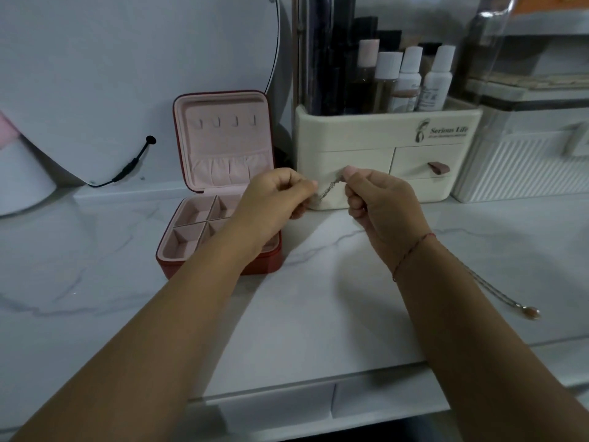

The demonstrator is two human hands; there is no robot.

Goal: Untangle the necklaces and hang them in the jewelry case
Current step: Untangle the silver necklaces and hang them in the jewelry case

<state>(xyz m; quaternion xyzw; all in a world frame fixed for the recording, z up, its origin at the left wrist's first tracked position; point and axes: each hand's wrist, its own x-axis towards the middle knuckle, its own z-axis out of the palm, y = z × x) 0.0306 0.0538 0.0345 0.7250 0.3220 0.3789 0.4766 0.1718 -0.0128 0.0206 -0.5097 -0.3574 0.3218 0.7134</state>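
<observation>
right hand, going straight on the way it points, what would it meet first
Probably the drawer front of the cream cosmetics organizer, just beyond the right hand; depth is unclear.

Cream organizer (pixel 366 129) of bottles (pixel 409 74) stands between round mirror (pixel 143 59) and white ribbed box (pixel 510 167)

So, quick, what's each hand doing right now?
Left hand: pinching the thin twisted silver chain.
Right hand: pinching the same chain.

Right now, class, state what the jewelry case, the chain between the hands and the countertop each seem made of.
Jewelry case: red leather-like shell, faint sheen; pink lining looks velvety, matte. Chain: probably silvery metal, thin twisted strands. Countertop: white marble or marble-look surface, grey veins, smooth sheen.
</observation>
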